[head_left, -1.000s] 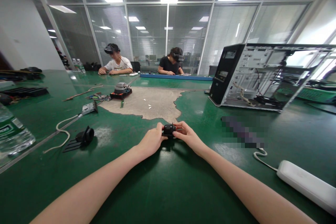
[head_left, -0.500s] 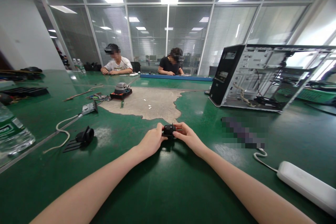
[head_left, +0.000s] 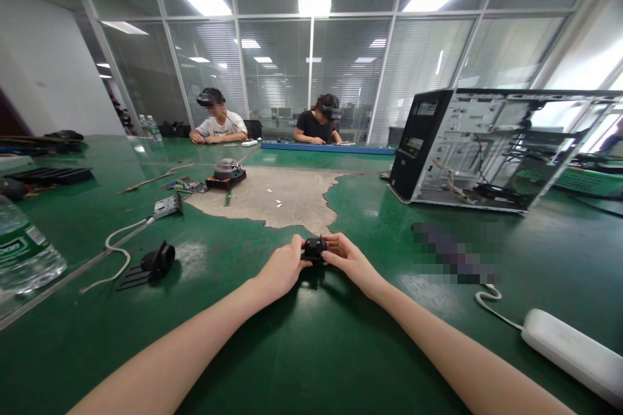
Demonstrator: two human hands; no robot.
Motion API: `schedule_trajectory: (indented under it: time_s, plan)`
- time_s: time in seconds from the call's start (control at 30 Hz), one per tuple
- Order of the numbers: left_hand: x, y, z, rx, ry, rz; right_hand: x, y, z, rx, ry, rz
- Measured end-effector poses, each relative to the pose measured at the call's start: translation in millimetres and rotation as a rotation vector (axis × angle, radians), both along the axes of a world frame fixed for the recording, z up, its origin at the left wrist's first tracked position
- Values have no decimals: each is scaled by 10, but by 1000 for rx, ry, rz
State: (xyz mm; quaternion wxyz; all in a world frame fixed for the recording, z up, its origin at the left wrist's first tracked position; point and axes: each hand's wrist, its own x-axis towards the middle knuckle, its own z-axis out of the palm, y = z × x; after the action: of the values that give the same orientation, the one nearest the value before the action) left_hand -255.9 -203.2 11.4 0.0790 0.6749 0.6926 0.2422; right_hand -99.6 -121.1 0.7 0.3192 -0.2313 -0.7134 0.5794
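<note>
A small black cylindrical part (head_left: 315,247) with a thin upright edge is held just above the green table (head_left: 302,350). My left hand (head_left: 286,262) pinches it from the left, thumb below and fingers above. From the right, the fingertips of my right hand (head_left: 349,258) close on its other side. What kind of part it is cannot be made out. To the left lies a black plastic piece (head_left: 158,259) with a round opening and several long prongs, apart from both hands.
An opened computer case (head_left: 423,149) stands at the right. Nearer me are a blurred-out dark object (head_left: 452,253) and a white power adapter (head_left: 569,343). A water bottle (head_left: 24,246), a metal bracket (head_left: 167,205) and a cord (head_left: 114,240) lie left. Two people sit across the table.
The whole view has shifted slightly downward as the head tilts up a little. Both hands keep their grip on the black part, which is turned slightly at most.
</note>
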Motion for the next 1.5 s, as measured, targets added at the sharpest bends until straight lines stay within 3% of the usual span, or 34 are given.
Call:
schedule_trajectory:
  time_s: [0.37,0.53,0.83,1.07,1.3,1.5]
  plan:
    - [-19,7,-29,46,11,-20,-29,3,-10,-5,15,-29]
    - [-25,11,-43,57,-8,-31,4,-8,29,-5,21,50]
    - [-19,12,-31,35,23,-13,-25,-1,-7,-5,18,-35]
    - [-19,11,-42,31,23,-13,5,-26,31,-11,36,32]
    - [-36,24,-61,51,10,-38,-19,22,-38,-8,17,-15]
    - [-39,16,-56,62,-1,-40,10,1,36,-35,28,76]
